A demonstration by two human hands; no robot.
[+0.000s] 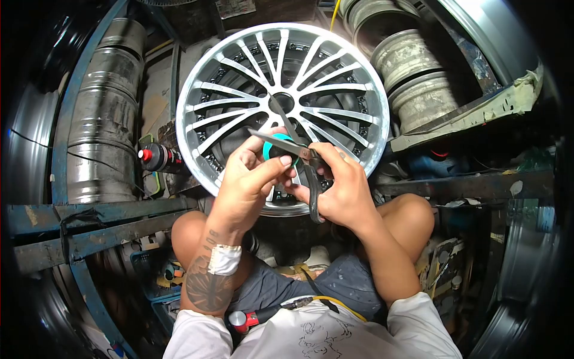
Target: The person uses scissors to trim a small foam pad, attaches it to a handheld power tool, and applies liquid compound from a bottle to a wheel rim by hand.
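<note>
My left hand [242, 176] holds a teal tape roll [269, 145] between thumb and fingers. Black-handled scissors [307, 154] are in my right hand [347, 188], its fingers around the handles. Their two blades are spread apart and point up and left, the lower one crossing in front of the roll. Both hands are close together over the near part of a silver multi-spoke wheel [190, 113], which lies face up before me. The hands cover some of its lower spokes.
A black bottle with a red cap [160, 157] is left of the wheel. Worn rims are stacked at left [104, 110] and right [412, 66]. Blue metal frames [36, 218] flank me. A red and black tool [244, 321] with a yellow hose [338, 305] rests on my lap.
</note>
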